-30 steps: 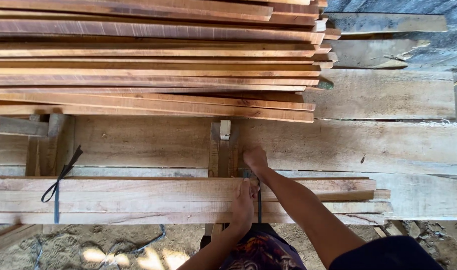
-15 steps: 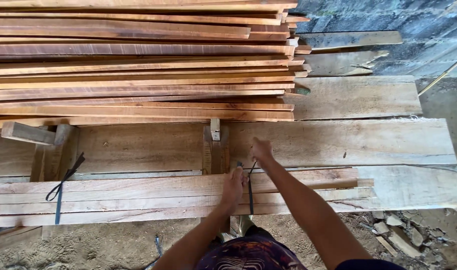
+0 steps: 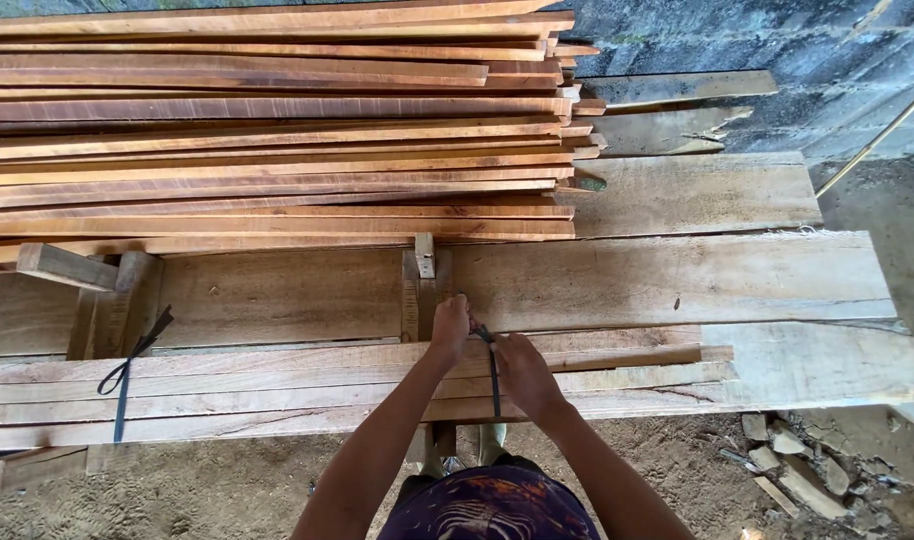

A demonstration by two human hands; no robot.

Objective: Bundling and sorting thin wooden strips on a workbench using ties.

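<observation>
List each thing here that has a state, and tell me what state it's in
Left hand: gripping the top end of the dark strap.
Right hand: closed on the same strap, lower down.
Dark strap: pulled taut across the near bundle of slats.
Knotted strap: tied, ends loose.
Near bundle of slats: lying flat.
Big slat stack: piled, untied.

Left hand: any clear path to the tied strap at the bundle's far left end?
Probably not from here. The left hand is on the middle strap; nothing blocks the tied strap, but it lies far along the bundle.

dark stone wall [image 3: 777, 40], sandy floor [image 3: 227, 490]
</observation>
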